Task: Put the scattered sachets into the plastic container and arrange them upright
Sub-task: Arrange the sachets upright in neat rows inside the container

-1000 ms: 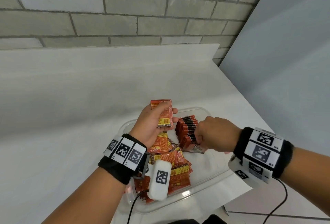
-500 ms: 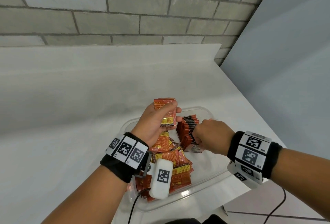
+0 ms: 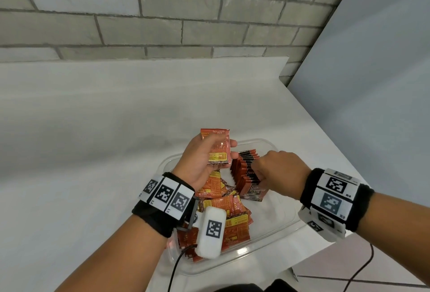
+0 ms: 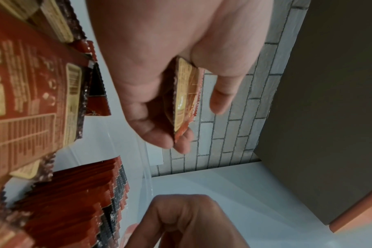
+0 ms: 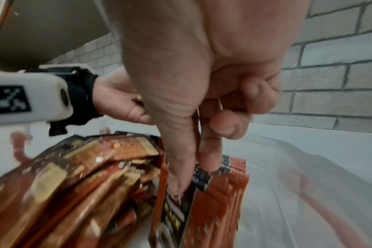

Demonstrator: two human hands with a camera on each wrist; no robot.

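The left hand [image 3: 197, 163] has its grip closed on a small stack of sachets [image 3: 217, 149], thumb across the printed face and fingers behind, holding it upright above the plastic container [image 3: 274, 233]. Just to the right of that grip, the right hand [image 3: 277, 170] reaches down into the container, its thumb and forefinger pinching into the top edges of the upright row of sachets [image 3: 246, 170]; the right wrist view shows the thumb [image 5: 178, 167] pressed behind the front sachet and the forefinger among the black-topped edges. Below and nearer the person than the left grip, a loose pile of sachets [image 3: 223, 212] lies flat and overlapping inside the container, touching the foot of the upright row. The container sits on the white desk [image 3: 93, 152], near its right edge, with a brick wall [image 3: 162, 12] beyond.
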